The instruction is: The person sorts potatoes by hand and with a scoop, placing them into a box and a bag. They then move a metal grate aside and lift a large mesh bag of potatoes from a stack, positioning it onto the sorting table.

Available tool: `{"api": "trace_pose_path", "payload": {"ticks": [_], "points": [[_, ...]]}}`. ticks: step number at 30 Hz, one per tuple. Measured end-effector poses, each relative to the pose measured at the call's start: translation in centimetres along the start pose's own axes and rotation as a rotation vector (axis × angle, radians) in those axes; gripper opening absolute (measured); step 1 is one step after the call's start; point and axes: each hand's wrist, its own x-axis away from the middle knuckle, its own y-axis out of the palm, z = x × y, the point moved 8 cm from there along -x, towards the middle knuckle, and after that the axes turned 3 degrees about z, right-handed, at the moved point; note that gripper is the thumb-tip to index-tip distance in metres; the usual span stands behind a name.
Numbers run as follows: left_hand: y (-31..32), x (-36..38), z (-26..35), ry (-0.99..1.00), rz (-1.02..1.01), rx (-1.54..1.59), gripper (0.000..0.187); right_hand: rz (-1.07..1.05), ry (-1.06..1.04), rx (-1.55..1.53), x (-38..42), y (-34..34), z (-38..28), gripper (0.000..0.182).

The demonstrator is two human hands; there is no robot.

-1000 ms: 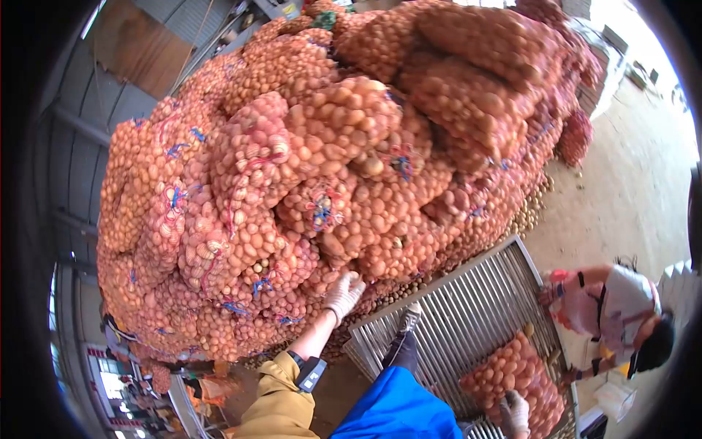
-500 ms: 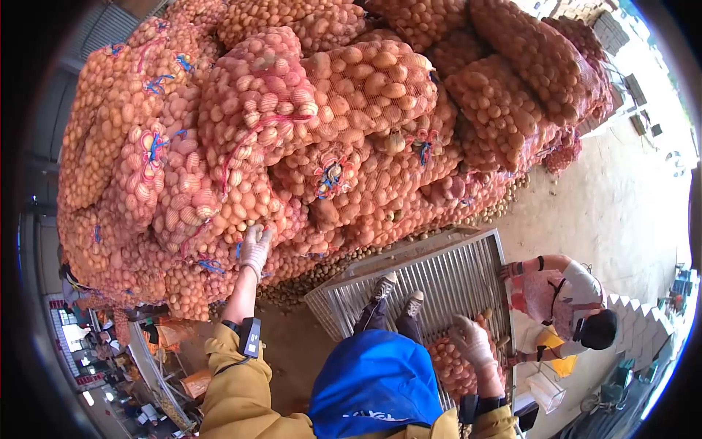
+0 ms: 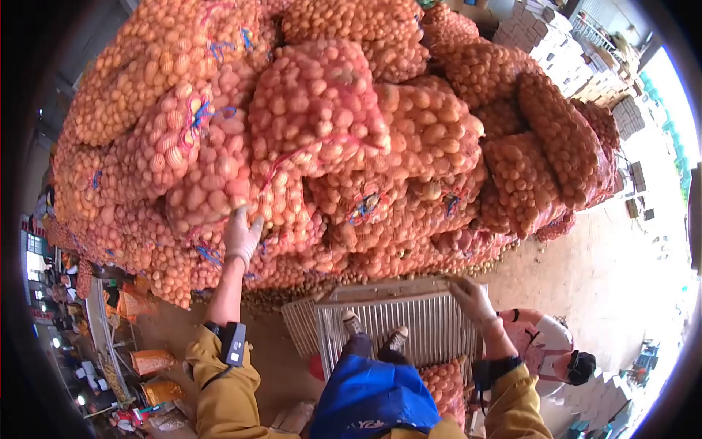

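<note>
My left hand, in a pale glove, reaches up to the pile with thumb and fingers apart. Its fingertips are at the front of a red mesh sack of potatoes. To the right, my gloved right hand is at the far right corner of a slatted metal platform, fingers stretched out and holding nothing. My shoes stand on the slats. Another potato sack lies on the platform close to my right side, partly hidden by my apron and arm.
Stacked mesh sacks rise in front of me, some tied with blue string. Loose potatoes lie along the pile's foot. A co-worker stands right of the platform. Orange sacks are at lower left.
My right hand has moved forward from above the sack on the platform to the far corner. My left hand stays at the pile, its fingers spread. The view has shifted.
</note>
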Motion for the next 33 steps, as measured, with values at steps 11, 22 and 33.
{"api": "trace_pose_path", "payload": {"ticks": [11,22,33], "points": [[6.6,-5.3,-4.2,-0.151,-0.070,0.278,0.060,0.072,0.039,-0.356,-19.8,5.1,-13.4,0.061],[16.8,-10.7,-11.4,-0.697,-0.041,0.793,0.076,-0.356,0.379,-0.336,-36.0,12.2,-20.3,0.040],[14.2,-12.1,-3.8,-0.881,-0.415,1.571,0.060,-0.616,0.115,0.224,-38.0,12.5,-22.5,0.015]]}}
